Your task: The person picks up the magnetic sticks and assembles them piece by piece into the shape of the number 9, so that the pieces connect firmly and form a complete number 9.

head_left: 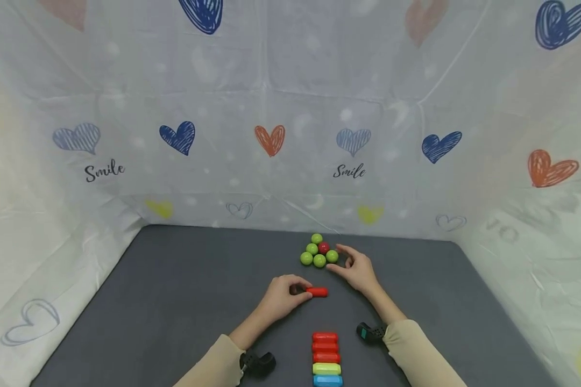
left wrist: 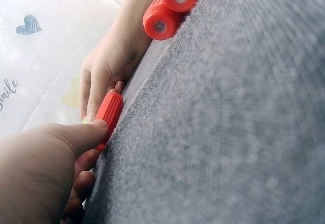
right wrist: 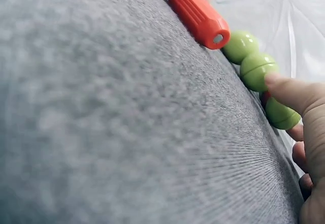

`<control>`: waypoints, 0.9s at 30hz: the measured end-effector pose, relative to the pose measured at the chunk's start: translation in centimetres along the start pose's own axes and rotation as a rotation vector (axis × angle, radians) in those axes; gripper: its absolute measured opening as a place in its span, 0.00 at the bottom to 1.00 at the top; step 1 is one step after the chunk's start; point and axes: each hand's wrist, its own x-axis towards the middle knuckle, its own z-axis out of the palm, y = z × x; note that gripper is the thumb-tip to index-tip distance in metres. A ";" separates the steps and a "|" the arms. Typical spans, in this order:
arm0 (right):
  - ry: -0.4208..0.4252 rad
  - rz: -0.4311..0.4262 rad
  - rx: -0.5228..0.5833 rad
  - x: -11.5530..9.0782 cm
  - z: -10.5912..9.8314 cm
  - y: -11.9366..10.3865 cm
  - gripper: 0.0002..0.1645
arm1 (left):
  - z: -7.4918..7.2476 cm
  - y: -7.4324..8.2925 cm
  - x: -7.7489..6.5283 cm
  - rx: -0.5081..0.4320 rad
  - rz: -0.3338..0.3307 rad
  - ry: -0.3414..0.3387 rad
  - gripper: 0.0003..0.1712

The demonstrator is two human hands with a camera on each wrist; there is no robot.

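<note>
My left hand (head_left: 282, 297) pinches a short red magnetic rod (head_left: 318, 292) between thumb and fingers, close over the dark cloth. In the left wrist view the thumb lies along the ribbed side of the rod (left wrist: 111, 113); in the right wrist view a metal disc shows in its end. Ahead, several green balls (head_left: 319, 261) and one red ball (head_left: 324, 248) form a triangle. My right hand (head_left: 360, 271) is at the triangle's right side, thumb and index finger spread around the rightmost green ball (head_left: 332, 256). The thumb tip overlaps a green ball (right wrist: 258, 71) in the right wrist view.
Nearer the person, a column of rods lies side by side: several red rods (head_left: 326, 347), one yellow rod (head_left: 326, 368) and one blue rod (head_left: 327, 380). Behind the grey cloth-covered table (head_left: 198, 279) hangs a white curtain (head_left: 300, 177) printed with hearts.
</note>
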 end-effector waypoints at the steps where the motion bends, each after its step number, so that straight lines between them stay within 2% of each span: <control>1: -0.008 0.006 -0.006 0.0 0.1 0.1 0.41 | 0.1 -0.1 -0.1 -0.003 0.000 0.000 0.09; 6: -0.023 -0.005 -0.056 0.3 0.4 0.1 0.35 | 0.2 -0.3 -0.1 -0.006 -0.003 0.012 0.08; 11: 0.004 -0.011 -0.094 0.8 0.3 0.2 0.30 | 0.2 -0.2 0.3 -0.018 -0.009 -0.007 0.09; 19: 0.012 -0.003 -0.105 1.1 0.2 0.6 0.28 | 0.5 -0.3 0.8 -0.013 0.015 0.002 0.09; 27: 0.022 -0.031 -0.059 0.5 -0.1 0.9 0.28 | 0.4 -0.5 0.7 -0.013 0.007 0.000 0.09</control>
